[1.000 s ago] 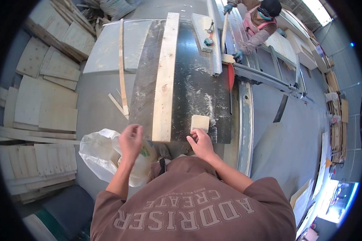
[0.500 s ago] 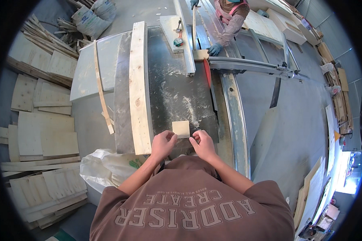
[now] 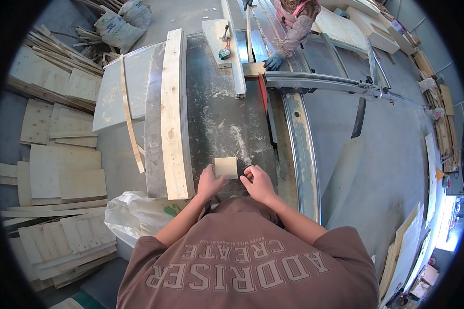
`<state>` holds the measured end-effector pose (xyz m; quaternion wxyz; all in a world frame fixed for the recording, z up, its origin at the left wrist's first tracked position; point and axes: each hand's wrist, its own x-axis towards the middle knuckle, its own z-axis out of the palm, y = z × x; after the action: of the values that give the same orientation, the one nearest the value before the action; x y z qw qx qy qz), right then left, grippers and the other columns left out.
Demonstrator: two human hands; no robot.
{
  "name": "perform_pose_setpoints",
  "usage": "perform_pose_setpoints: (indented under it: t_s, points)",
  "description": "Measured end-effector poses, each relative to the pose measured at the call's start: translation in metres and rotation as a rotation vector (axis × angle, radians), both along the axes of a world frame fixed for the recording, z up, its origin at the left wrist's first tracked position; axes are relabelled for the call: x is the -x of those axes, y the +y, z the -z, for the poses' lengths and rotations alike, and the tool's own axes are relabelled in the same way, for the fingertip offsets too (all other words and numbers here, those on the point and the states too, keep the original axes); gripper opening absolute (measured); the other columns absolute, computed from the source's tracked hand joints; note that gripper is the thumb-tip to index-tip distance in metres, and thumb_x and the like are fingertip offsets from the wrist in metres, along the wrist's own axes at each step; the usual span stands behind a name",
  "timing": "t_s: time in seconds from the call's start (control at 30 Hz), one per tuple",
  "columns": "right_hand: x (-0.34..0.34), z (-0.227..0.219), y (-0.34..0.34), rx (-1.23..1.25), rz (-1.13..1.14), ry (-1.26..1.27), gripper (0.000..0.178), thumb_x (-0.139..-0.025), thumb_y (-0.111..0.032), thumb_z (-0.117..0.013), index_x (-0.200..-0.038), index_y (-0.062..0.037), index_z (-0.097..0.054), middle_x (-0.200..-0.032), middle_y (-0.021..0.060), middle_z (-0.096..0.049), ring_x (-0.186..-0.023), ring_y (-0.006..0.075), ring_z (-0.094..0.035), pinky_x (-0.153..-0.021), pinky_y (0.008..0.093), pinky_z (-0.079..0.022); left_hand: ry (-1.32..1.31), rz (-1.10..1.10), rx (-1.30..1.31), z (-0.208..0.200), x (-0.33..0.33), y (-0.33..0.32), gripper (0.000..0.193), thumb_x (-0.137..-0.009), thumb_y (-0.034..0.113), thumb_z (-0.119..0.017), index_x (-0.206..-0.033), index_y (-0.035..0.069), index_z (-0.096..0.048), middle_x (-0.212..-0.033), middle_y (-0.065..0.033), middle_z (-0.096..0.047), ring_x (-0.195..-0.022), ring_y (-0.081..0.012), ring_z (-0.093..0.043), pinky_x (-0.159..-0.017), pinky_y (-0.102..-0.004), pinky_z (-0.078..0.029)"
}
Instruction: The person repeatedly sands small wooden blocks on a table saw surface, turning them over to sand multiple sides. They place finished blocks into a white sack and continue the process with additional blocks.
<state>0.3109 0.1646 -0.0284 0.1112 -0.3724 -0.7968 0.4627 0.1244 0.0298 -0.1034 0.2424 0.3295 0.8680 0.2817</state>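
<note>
A small, squarish pale wooden block (image 3: 226, 166) sits near the front edge of the dark, sawdust-strewn saw table (image 3: 216, 118). At its left side is my left hand (image 3: 209, 184), the fingers along the left edge and the thumb at the near left corner, closed on it. My right hand (image 3: 259, 184) is just off the block's right side, with bent fingers and a gap between thumb and forefinger. It holds nothing visible. Farther up the table, a red blade guard (image 3: 263, 92) stands beside a short wood piece (image 3: 253, 69), which a co-worker's gloved hand (image 3: 274, 62) touches.
A long, thick plank (image 3: 173, 113) lies left of the block. A metal fence (image 3: 234, 56) and a board with a tape measure (image 3: 224, 53) are beyond. Metal rails (image 3: 300, 149) run along the right. A white plastic bag (image 3: 139, 213) and stacked boards (image 3: 62, 170) stand left.
The view has shifted slightly, moving the table and plank left in the picture. My left hand is closer against the block; my right hand has drawn a little away from it.
</note>
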Motion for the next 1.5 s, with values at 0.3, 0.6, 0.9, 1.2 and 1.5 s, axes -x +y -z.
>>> perform_pose_setpoints:
  t_s: [0.3,0.6,0.9,1.2,1.5]
  points:
    - [-0.01,0.008,0.008,-0.016,-0.017,-0.003,0.026,-0.097,-0.023,-0.078,-0.105,-0.0017,-0.066,-0.101,0.0137,-0.069,-0.091,0.0311,-0.071,-0.081,0.044,-0.057,-0.249,0.054,0.06,-0.02,-0.005,0.016,0.058,-0.09,0.032,-0.08,-0.131,-0.004,-0.063,-0.126,-0.0285,-0.073,-0.123,-0.0451,-0.069,-0.105,-0.0519,-0.054]
    - [-0.011,0.008,0.009,-0.009,-0.017,-0.016,0.025,-0.098,-0.023,-0.078,-0.106,-0.002,-0.067,-0.101,0.0136,-0.069,-0.09,0.0312,-0.071,-0.08,0.0439,-0.057,-0.249,0.053,0.068,-0.02,-0.004,0.016,0.063,-0.088,0.033,-0.081,-0.133,-0.006,-0.061,-0.121,-0.0296,-0.075,-0.117,-0.046,-0.072,-0.101,-0.0517,-0.057]
    - [-0.006,0.01,0.01,-0.01,-0.003,-0.011,0.024,-0.097,-0.022,-0.078,-0.105,-0.0021,-0.067,-0.101,0.0136,-0.069,-0.089,0.032,-0.071,-0.08,0.0444,-0.057,-0.248,0.063,0.067,-0.021,-0.001,0.019,0.061,-0.088,0.032,-0.08,-0.132,-0.005,-0.063,-0.123,-0.0291,-0.075,-0.119,-0.0457,-0.072,-0.102,-0.0509,-0.057]
    - [-0.001,0.008,0.009,0.002,0.004,-0.043,0.024,-0.096,-0.022,-0.078,-0.105,-0.0021,-0.067,-0.102,0.013,-0.07,-0.091,0.0317,-0.071,-0.082,0.0446,-0.057,-0.279,0.061,0.068,-0.022,0.002,0.019,0.062,-0.088,0.032,-0.079,-0.133,-0.006,-0.063,-0.123,-0.0273,-0.076,-0.119,-0.042,-0.074,-0.103,-0.0479,-0.057]
    - [0.0,0.01,0.009,0.018,0.011,-0.049,0.025,-0.096,-0.022,-0.079,-0.105,-0.0018,-0.067,-0.1,0.0137,-0.07,-0.091,0.0318,-0.071,-0.082,0.0446,-0.057,-0.27,0.075,0.084,-0.021,0.004,0.02,0.061,-0.088,0.032,-0.079,-0.132,-0.007,-0.063,-0.122,-0.0281,-0.076,-0.117,-0.0428,-0.074,-0.102,-0.0484,-0.058]
